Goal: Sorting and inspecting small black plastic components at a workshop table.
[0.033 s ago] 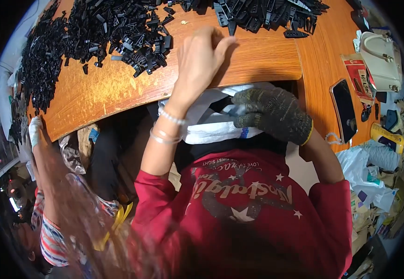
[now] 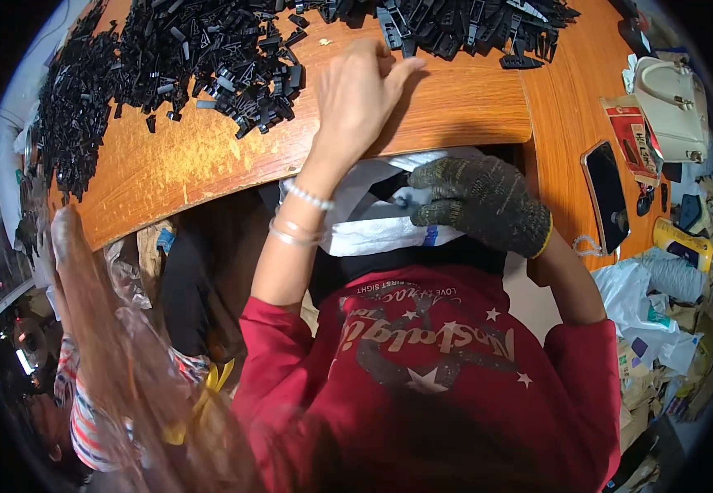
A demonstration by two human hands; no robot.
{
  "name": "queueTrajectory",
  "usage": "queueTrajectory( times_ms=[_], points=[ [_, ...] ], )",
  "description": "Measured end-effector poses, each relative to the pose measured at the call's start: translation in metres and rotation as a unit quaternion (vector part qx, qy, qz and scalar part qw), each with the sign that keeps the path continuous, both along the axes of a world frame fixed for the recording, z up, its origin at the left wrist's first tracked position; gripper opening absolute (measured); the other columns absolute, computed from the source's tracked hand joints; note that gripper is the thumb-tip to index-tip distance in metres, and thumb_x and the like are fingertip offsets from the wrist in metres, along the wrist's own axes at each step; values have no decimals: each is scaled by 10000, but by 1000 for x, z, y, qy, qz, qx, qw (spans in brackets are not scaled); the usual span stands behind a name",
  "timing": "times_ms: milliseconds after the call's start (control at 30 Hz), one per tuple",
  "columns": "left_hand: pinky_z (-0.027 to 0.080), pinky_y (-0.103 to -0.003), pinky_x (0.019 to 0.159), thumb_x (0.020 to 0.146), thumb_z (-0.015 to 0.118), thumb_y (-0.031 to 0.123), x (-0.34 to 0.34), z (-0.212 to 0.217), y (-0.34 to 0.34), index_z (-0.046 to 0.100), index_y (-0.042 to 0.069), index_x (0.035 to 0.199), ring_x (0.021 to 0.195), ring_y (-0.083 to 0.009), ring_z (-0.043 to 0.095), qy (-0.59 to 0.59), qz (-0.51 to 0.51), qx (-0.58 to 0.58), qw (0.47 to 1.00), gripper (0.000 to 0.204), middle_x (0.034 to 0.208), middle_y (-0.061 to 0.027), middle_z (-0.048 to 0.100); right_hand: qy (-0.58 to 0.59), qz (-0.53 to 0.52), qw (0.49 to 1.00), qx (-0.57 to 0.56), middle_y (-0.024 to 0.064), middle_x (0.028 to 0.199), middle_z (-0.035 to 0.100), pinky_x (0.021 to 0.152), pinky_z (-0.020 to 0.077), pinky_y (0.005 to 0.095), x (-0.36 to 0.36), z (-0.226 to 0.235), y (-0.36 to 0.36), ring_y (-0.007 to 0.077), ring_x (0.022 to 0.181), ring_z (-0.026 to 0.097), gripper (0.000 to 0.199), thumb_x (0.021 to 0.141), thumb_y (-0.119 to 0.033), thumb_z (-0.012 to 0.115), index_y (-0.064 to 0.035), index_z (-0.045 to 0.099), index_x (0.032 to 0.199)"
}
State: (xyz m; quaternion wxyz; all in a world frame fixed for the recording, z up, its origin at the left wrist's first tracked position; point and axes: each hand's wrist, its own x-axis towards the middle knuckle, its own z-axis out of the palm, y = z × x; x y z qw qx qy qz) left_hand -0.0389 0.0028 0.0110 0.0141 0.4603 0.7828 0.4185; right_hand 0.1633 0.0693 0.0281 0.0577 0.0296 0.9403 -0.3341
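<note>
A bare left hand lies flat and open, holding nothing, on the orange table at upper centre, beside heaps of black plastic parts. Just below, right of centre, the gloved right hand clutches a white plastic bag at the table's edge.

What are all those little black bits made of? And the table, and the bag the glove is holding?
The small black pieces look like moulded plastic: identical shapes with a dull sheen. The orange-brown table looks like varnished wood or wood-look laminate; it shines and shows scuffed pale patches. The white bag looks like thin plastic film, crinkled and glossy. The dark glove on the right hand looks like knitted yarn, speckled, with a yellow cuff.
</note>
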Motion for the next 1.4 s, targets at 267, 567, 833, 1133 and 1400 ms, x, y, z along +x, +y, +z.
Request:
queueTrajectory(
  times_ms=[267,567,833,1133,1400],
  points=[
    [469,-440,548,794,690,275,1,-5,-9,613,-59,645,559,-378,612,-20,12,-94,995,374,560,-235,578,-95,-191,968,-135,124,1006,665,810,495,381,-19,22,5,286,919,636,266,897,-301,591,-90,672,1038],
    [374,-239,448,876,680,231,0,18,-53,657,-19,749,473,-61,480,-300,-111,-120,940,281,540,-11,560,234,-221,947,-20,175,1191,606,860,510,359,-50,-1,22,291,1018,626,361,903,-223,621,-10,581,1191],
    [475,-327,534,845,676,179,-42,15,-41,697,-9,797,570,-219,617,-60,-124,30,990,195,664,-106,649,157,-110,979,62,106,1004,630,703,512,356,-43,2,24,274,844,639,232,875,-202,641,-97,617,1081],
    [505,-414,674,785,699,218,-94,7,-17,664,14,867,805,-338,624,287,17,-148,946,223,882,-139,606,133,-172,975,45,115,985,642,740,512,401,-42,-9,23,286,864,640,310,881,-274,631,-98,612,1136],
    [492,-436,580,824,652,101,-18,7,-38,536,-36,814,665,-380,606,119,-74,-76,987,179,797,-206,565,164,-169,972,22,128,989,630,767,497,410,-41,-21,29,295,883,621,332,893,-287,619,-87,604,1158]
  ],
)
